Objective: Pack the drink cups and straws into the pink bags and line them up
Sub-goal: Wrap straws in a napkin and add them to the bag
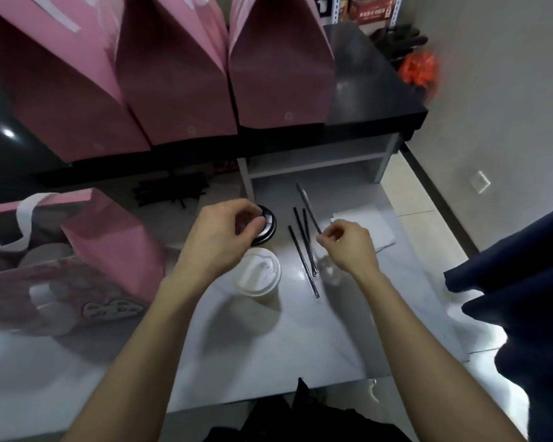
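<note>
- The left hand (224, 237) curls over the black-lidded drink cup (265, 226) near the middle of the pale glossy table (268, 346), fingers and thumb closing round its lid rim.
- The right hand (345, 247) pinches one thin black wrapped straw (307, 202) between thumb and fingertips; its far end points toward the table's back edge.
- Three more black straws (304, 260) lie loose between the two hands, and a white-lidded milky drink cup (258, 275) stands just beside the dark-lidded one, toward the near edge.
- An open pink paper bag with white handles (109, 244) lies tilted at the table's left side; three upright pink paper bags (173, 84) stand in a row on the black raised counter (374, 90) behind.
- Judgement: grip the cup lower, by its wall and not only the lid, lift straight up to clear the white-lidded neighbour, and keep it level.
- Room looks tight leftward, where the bag mouth sits near; the table's right part and near edge offer freer space.
</note>
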The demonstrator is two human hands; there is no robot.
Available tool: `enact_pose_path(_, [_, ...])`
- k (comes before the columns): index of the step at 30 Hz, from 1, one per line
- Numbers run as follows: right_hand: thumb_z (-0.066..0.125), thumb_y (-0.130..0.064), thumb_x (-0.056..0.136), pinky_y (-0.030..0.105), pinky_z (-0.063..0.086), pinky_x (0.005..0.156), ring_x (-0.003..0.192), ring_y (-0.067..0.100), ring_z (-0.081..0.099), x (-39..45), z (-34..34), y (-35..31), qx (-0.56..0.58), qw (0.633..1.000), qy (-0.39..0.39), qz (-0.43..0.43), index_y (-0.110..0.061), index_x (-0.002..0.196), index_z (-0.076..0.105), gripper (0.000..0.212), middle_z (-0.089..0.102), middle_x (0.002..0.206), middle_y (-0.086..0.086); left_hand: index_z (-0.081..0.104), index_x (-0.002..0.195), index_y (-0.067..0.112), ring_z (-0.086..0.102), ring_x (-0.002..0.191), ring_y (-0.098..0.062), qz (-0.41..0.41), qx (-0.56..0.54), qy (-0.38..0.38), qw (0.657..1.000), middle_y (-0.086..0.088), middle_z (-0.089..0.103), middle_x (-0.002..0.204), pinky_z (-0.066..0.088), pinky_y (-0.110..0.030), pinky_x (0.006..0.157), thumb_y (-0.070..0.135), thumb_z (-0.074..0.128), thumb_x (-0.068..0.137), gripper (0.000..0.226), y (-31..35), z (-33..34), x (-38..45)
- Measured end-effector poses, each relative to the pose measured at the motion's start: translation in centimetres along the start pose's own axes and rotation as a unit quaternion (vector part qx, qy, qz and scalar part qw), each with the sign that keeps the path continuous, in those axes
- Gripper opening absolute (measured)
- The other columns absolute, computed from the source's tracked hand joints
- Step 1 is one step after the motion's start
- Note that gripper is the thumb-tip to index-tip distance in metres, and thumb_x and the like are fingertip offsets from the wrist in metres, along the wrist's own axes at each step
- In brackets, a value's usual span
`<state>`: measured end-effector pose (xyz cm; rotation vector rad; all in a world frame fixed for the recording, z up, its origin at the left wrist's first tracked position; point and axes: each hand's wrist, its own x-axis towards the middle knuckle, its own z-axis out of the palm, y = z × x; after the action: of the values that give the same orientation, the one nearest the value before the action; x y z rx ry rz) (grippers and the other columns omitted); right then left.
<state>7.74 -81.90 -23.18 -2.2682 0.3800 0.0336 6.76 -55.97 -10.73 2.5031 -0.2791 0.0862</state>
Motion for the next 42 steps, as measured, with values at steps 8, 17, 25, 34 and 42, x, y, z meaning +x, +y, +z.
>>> enact_pose_path(8, [0.083,-0.042,0.093,0.024,0.056,0.066,0.066,0.007,0.068,-2.5,-1.7,-3.9,0.135,0.968,-0.130,-0.168,-0.035,0.089,0.080,0.008,0.077,0.079,-0.011,0.080,0.104,0.018,0.077,0.073,-0.018,-0.105,-0.235,-0.003,0.966,0.005,0.083,0.090,0.062,-0.031,0.074,0.032,0.070,0.107,0.017,2.8,4.1,2.0])
enact_pose_path(17, [0.071,-0.023,0.092,0.041,0.062,0.078,0.086,0.031,0.072,-0.6,2.9,1.0,-0.105,0.990,-0.087,0.019,-0.009,0.086,0.077,0.017,0.077,0.085,0.009,0.079,0.101,0.020,0.079,0.076,-0.014,-0.142,-0.256,0.057,0.954,0.000,0.081,0.085,0.056,-0.027,0.068,0.037,0.077,0.102,0.017,1.4,4.2,2.0])
enact_pose_path(25, [0.071,-0.019,0.094,0.035,0.061,0.077,0.079,0.023,0.074,-0.5,0.2,1.4,-0.015,0.999,-0.036,0.010,-0.021,0.087,0.076,0.009,0.077,0.084,-0.001,0.070,0.105,0.009,0.082,0.078,-0.024,-0.154,-0.300,0.054,0.940,-0.006,0.083,0.086,0.069,-0.044,0.069,0.026,0.074,0.105,0.017,1.4,4.6,2.8])
enact_pose_path(34, [0.077,-0.014,0.100,0.031,0.058,0.086,0.089,0.017,0.073,-2.2,-3.2,-0.1,0.260,0.958,-0.089,-0.086,-0.017,0.088,0.071,0.014,0.080,0.098,0.008,0.067,0.114,0.008,0.082,0.078,-0.026,-0.153,-0.287,-0.018,0.946,-0.008,0.083,0.088,0.069,-0.047,0.070,0.014,0.070,0.107,0.010,2.6,6.4,3.3])
enact_pose_path(42, [0.077,0.000,0.097,0.039,0.055,0.064,0.064,0.036,0.076,-2.4,-1.7,-0.8,0.355,0.928,-0.104,-0.054,-0.005,0.091,0.062,0.017,0.079,0.082,0.017,0.065,0.125,0.002,0.082,0.094,-0.032,-0.138,-0.362,-0.067,0.920,-0.014,0.084,0.100,0.070,-0.049,0.075,0.017,0.066,0.110,0.021,4.0,7.7,3.2])
